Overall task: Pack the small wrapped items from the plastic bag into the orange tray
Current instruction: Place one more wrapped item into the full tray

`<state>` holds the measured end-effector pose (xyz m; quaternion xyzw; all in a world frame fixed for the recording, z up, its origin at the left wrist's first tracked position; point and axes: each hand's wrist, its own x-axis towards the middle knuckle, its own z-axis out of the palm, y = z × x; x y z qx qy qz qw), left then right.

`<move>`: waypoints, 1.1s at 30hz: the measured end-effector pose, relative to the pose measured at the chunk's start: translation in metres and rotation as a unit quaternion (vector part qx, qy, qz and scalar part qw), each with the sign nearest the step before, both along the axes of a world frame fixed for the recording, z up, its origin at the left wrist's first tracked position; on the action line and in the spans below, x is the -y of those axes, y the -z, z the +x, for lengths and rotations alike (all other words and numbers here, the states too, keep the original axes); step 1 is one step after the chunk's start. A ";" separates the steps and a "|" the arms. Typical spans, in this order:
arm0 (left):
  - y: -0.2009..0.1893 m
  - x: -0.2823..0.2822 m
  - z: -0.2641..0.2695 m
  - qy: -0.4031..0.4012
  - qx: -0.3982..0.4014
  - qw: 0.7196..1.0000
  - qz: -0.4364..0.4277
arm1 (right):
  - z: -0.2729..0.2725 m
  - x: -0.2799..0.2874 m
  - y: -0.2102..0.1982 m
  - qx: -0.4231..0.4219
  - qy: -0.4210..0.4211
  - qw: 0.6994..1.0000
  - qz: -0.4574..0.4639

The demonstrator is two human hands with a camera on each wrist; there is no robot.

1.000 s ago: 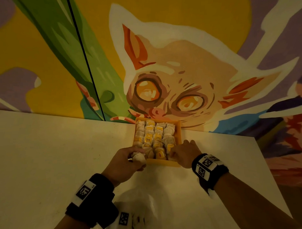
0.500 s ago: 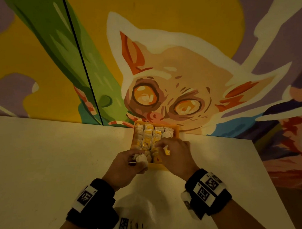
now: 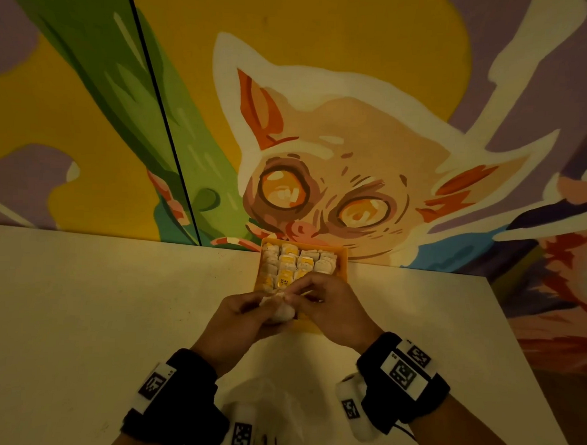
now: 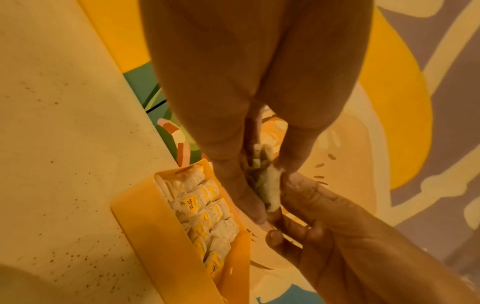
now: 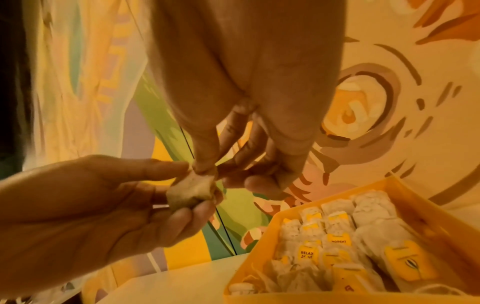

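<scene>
One small white wrapped item (image 3: 281,311) hangs over the near edge of the orange tray (image 3: 342,269), held between both hands. My left hand (image 3: 266,306) grips its body between thumb and fingers. My right hand (image 3: 293,297) pinches its top corner. The right wrist view shows the wrapped item (image 5: 192,192) with the right hand (image 5: 207,169) pinching from above and the left hand (image 5: 187,189) holding from the left. In the left wrist view the wrapped item (image 4: 267,190) sits between the fingertips. The orange tray (image 5: 426,202) holds several rows of wrapped items (image 5: 335,236) with yellow tags.
The crumpled plastic bag (image 3: 272,399) lies on the white table (image 3: 82,315) between my wrists. The tray stands against the painted wall (image 3: 322,107) at the table's back edge. The table's right edge (image 3: 520,346) runs close beside my right arm.
My right hand left the tray's near right corner and came across to the item in my left hand. Both hands now hold it together over the tray's near edge.
</scene>
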<state>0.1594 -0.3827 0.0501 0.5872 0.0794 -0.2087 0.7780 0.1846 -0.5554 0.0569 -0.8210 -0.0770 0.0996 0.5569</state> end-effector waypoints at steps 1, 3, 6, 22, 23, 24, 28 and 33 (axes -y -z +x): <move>-0.001 0.000 0.001 -0.013 -0.016 1.000 -0.008 | 0.000 0.002 -0.001 0.000 0.011 1.000 0.011; -0.001 -0.001 0.002 -0.032 -0.028 0.999 -0.005 | 0.000 0.007 -0.002 -0.010 0.031 0.999 0.039; 0.002 -0.003 0.003 -0.059 -0.031 0.998 0.022 | 0.003 0.019 -0.002 -0.013 0.063 0.996 0.061; 0.005 -0.007 0.002 -0.079 -0.019 0.994 0.074 | 0.025 0.069 0.060 -0.017 0.092 0.946 -0.311; 0.005 -0.008 0.002 -0.078 -0.019 0.994 0.075 | 0.025 0.069 0.063 -0.020 0.091 0.944 -0.316; 0.005 -0.009 0.002 -0.077 -0.018 0.994 0.076 | 0.024 0.068 0.066 -0.019 0.087 0.942 -0.323; 0.006 -0.009 0.001 -0.070 -0.013 0.994 0.086 | 0.022 0.065 0.063 -0.013 0.045 0.925 -0.377; 0.005 -0.008 0.002 -0.063 -0.006 0.993 0.098 | 0.018 0.068 0.052 -0.013 0.006 0.897 -0.442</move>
